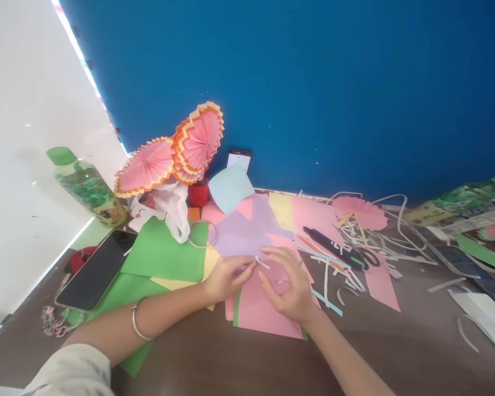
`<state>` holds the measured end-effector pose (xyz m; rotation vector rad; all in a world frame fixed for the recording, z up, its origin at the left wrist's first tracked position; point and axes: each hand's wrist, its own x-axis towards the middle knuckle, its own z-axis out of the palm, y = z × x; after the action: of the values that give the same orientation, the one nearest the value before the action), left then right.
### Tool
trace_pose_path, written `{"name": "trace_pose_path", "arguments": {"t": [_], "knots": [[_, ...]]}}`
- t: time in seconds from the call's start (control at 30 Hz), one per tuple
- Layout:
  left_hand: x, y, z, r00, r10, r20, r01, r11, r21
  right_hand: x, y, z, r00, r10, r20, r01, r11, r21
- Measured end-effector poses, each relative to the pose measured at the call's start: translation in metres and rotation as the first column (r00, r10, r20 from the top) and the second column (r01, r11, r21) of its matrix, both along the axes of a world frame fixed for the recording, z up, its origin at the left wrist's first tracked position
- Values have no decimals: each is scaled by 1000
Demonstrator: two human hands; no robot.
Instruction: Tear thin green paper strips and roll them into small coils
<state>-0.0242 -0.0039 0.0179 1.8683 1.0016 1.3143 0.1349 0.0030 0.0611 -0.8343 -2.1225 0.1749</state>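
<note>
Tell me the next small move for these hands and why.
Probably press the white strip down onto the pink sheet. The left hand pinches its end, and the right hand lies flat on that sheet beside it, fingers spread, seemingly steadying it.

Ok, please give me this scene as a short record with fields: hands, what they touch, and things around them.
left hand: left hand pinches one end of a small white paper strip
right hand: right hand rests on the pink paper sheet, fingers spread
left of hands: green paper sheet, smartphone, green-capped bottle
right of hands: scissors, black marker, paper scraps
behind: pink paper fans, blue wall
</note>
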Motion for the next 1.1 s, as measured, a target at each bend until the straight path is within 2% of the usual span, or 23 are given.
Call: {"name": "trace_pose_path", "arguments": {"t": [0.07, 0.13, 0.27, 0.4, 0.63, 0.77, 0.9, 1.1], "knots": [[0, 0, -1, 1000, 1, 5, -1, 1000, 10, 1, 1, 6, 999, 9, 42, -4, 993, -115], [1, 0, -2, 1000, 7, 12, -7, 999, 31, 3, 3, 10, 996, 26, 80, -15, 990, -143], [1, 0, -2, 999, 27, -25, -25, 996, 81, 8, 7, 13, 990, 55, 127, -58, 998, 19], [1, -1, 2, 997, 51, -54, -46, 995, 92, 11, 7, 17, 979, 21, 204, -55, 985, 162], [2, -4, 10, 996, 51, -75, -46, 997, 66, 9, 6, 27, 951, -6, 310, -72, 968, 239], [2, -3, 8, 992, 84, -93, -77, 994, 73, 7, 6, 29, 908, -36, 417, -84, 960, 266], [1, -1, 4, 988, 97, -124, -87, 993, 80, 4, 7, 31, 891, -61, 449, -64, 964, 257], [0, -1, 3, 989, 87, -122, -79, 994, 71, 3, 9, 32, 837, -71, 542, -103, 953, 284]]}}
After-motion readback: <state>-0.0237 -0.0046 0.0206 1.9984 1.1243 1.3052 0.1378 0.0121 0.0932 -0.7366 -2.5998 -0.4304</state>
